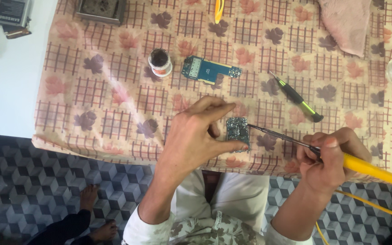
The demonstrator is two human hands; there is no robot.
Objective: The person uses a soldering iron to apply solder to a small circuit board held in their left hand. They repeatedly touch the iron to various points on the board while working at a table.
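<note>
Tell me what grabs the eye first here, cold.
The yellow-handled soldering iron in the right hand, its tip touching the edge of a small dark circuit board that the left hand steadies at the near edge of the leaf-patterned cloth. Behind them lie a blue circuit board, a small open jar to its left and a green screwdriver to the right.

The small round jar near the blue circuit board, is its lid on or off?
Off: the small round jar stands upright, its dark contents showing from above.

A jar (160, 62) stands left of the circuit board (210, 69).
</note>
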